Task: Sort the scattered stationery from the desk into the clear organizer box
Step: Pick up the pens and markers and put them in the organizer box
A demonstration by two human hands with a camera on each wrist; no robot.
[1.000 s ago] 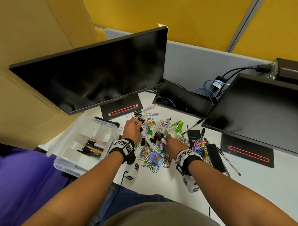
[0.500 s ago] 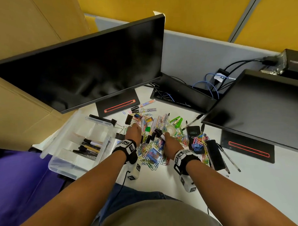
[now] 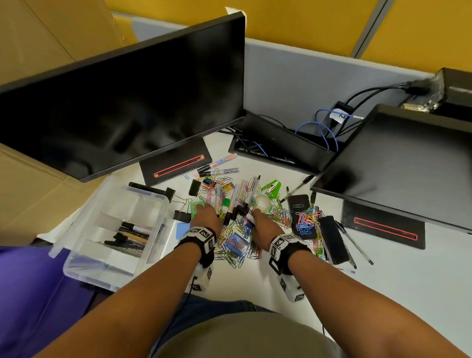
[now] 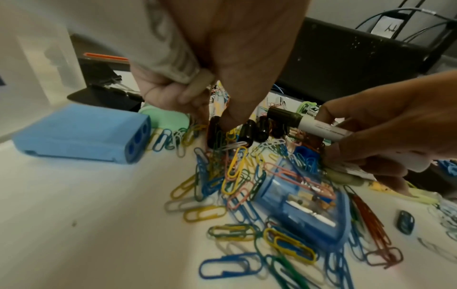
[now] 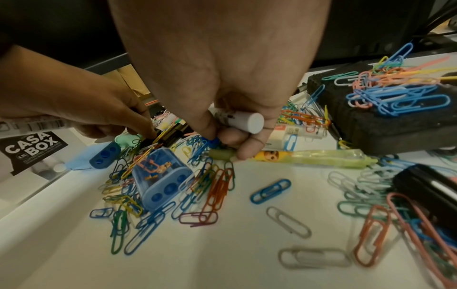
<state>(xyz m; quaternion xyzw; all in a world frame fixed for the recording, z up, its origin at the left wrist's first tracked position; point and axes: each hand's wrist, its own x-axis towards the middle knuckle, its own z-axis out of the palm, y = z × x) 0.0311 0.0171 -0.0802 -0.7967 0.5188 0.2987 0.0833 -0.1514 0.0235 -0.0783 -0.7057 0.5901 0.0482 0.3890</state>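
Observation:
In the head view my left hand (image 3: 205, 215) and right hand (image 3: 258, 221) are down in a heap of coloured paper clips (image 3: 232, 249) and markers. The left hand (image 4: 215, 121) has a white marker (image 4: 168, 54) tucked under its curled fingers, and its thumb and forefinger touch a black marker (image 4: 213, 133) lying in the heap. The right hand (image 5: 222, 136) grips a white marker with a black cap (image 4: 319, 127), whose flat end (image 5: 249, 122) points back at the right wrist camera. The clear organizer box (image 3: 79, 267) stands left of the heap with several markers (image 3: 131, 233) in it.
A clear blue sharpener (image 5: 160, 179) and a solid blue one (image 4: 81, 133) lie among the clips. A black eraser block (image 5: 371, 121) topped with clips sits to the right, near a yellow-green pen (image 5: 309, 158). A tape roll (image 3: 262, 202) lies further back. Two monitors (image 3: 118, 102) overhang the desk.
Both hands have stayed over the heap, each still holding its marker. The left hand has slid a little toward the near left. The head view has tilted down.

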